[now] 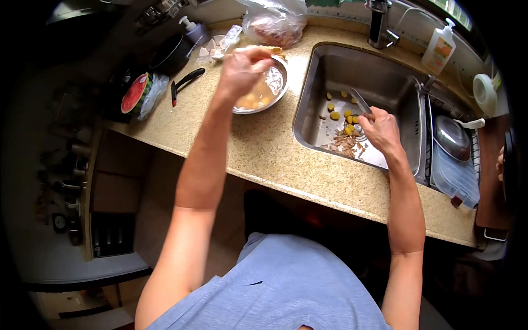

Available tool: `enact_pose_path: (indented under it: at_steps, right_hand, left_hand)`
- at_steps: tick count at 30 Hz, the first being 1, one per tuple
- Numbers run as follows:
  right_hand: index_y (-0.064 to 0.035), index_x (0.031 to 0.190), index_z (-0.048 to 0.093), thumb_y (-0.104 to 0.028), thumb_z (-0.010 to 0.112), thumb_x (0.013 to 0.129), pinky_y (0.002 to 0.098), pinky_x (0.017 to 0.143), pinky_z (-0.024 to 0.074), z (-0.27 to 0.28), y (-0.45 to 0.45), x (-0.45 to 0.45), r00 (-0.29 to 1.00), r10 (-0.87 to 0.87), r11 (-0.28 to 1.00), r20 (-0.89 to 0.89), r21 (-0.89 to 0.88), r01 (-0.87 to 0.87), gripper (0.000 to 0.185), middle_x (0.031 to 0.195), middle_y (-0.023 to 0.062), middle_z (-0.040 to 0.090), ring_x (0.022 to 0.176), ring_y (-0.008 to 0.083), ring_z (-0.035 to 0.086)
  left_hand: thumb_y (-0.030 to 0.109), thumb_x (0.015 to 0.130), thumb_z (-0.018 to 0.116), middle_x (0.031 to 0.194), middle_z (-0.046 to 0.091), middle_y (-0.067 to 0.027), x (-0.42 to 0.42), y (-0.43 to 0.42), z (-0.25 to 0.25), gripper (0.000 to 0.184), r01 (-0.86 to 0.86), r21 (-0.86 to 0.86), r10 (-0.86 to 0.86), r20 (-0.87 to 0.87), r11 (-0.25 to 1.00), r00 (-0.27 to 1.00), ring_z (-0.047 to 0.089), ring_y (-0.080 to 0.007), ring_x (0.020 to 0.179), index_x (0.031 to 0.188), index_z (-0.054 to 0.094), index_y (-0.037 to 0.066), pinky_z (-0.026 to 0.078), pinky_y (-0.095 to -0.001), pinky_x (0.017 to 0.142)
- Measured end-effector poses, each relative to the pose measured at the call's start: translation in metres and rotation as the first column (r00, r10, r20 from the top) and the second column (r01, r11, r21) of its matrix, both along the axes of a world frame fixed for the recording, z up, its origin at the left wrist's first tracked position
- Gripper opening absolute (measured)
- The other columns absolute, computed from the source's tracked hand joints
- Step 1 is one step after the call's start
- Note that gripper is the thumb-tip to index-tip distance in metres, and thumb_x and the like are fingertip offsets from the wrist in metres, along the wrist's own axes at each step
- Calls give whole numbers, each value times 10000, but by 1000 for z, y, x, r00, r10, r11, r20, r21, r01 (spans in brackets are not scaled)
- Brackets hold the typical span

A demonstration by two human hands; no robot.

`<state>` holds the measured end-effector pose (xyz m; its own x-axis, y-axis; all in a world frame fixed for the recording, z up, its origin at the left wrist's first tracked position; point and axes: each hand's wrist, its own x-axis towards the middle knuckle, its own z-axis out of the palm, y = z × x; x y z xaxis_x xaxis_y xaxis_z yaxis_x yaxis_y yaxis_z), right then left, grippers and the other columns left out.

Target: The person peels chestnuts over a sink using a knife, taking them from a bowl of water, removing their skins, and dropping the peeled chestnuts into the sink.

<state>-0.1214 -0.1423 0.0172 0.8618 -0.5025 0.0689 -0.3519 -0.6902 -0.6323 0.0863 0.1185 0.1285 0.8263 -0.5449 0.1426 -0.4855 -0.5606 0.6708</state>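
Note:
Over the metal bowl [283, 91] on the counter is my left hand [246, 70], its fingers curled together; whether something is between them is hidden. Pale round pieces [256, 100] lie in liquid in the bowl. My right hand [379, 130] is closed around the handle of a knife [359, 101], above the steel sink [324, 71]. The blade points up and to the left. Several yellow-green pieces [334, 115] are scattered on the sink floor, and brownish scraps [345, 144] are heaped near the drain.
A black-handled peeler [188, 83] and a cut watermelon [136, 93] lie left of the bowl. Behind it is a plastic bag [275, 25]. The faucet [379, 25] and a soap bottle [440, 48] stand behind the sink. A dish rack [429, 118] is at right.

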Motion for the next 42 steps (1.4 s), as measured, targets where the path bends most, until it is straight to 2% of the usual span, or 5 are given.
enact_pose_path:
  at_steps: [7,21,31,34,42]
  right_hand:
    - [-13,897,661,-272,648,891,473,732,515,-6,2,1,999,15,999,38,-42,-13,259,777,218,686,774,396,681]
    - [3,944,660,-263,616,894,504,761,511,-3,5,1,999,42,995,-31,-93,-45,274,829,254,687,821,420,675]
    - [-101,1060,658,-282,510,964,487,761,473,-3,4,1,992,111,986,-52,132,-103,253,880,196,697,880,413,650]
    - [-100,1044,651,-302,512,965,472,753,470,-3,3,2,997,64,981,-29,187,-58,258,839,183,692,853,392,655]
    - [-55,973,610,-206,558,978,441,637,497,12,12,0,928,16,970,372,221,-105,160,744,208,648,727,384,660]
  left_hand:
    - [110,792,732,992,756,-103,64,34,-28,280,-141,643,62,143,753,988,726,-246,918,1066,773,155,562,-372,856]
    - [199,811,738,936,729,-178,56,46,-32,180,-38,725,-232,269,687,935,699,-330,927,950,755,87,539,-422,823]
    - [213,871,770,884,744,-107,39,29,2,277,-59,181,56,19,982,998,707,-141,812,1046,745,0,582,-292,725]
    - [222,886,778,978,739,-105,26,9,-5,355,52,-314,-153,-305,948,940,730,-192,892,1140,692,-10,596,-303,763]
    - [74,931,689,1052,708,-107,-53,-88,-69,226,-58,-713,-594,-623,698,508,708,-220,976,1133,615,6,595,-289,806]
